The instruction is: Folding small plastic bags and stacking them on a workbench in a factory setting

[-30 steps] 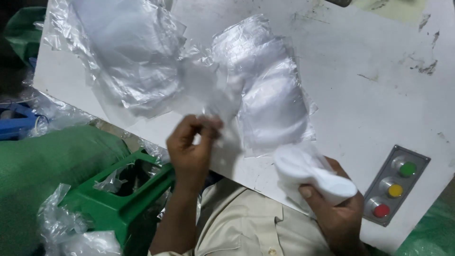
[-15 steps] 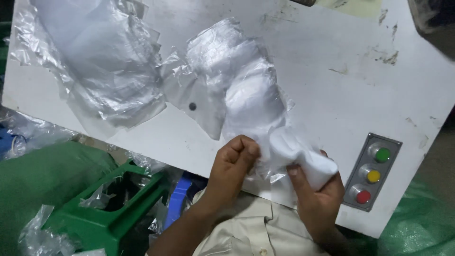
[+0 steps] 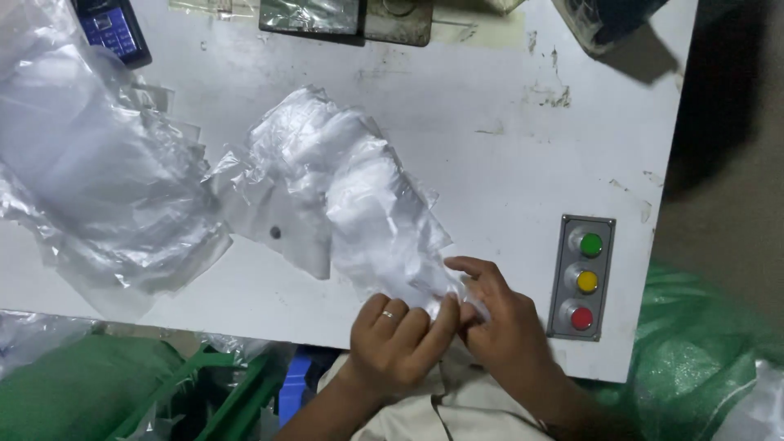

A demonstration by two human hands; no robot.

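You are pinching white cloth [image 3: 457,304] between left hand [image 3: 398,333] and right hand [image 3: 500,320], both closed on it, at near table [image 3: 506,147] edge, beside plastic bag [image 3: 359,196]. Likely bagging step; next needing bag mouth opened.

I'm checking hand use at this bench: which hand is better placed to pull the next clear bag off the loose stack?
Probably the left hand: the stack of clear bags lies on its side of the white table, while the right hand pinches the white bundle.
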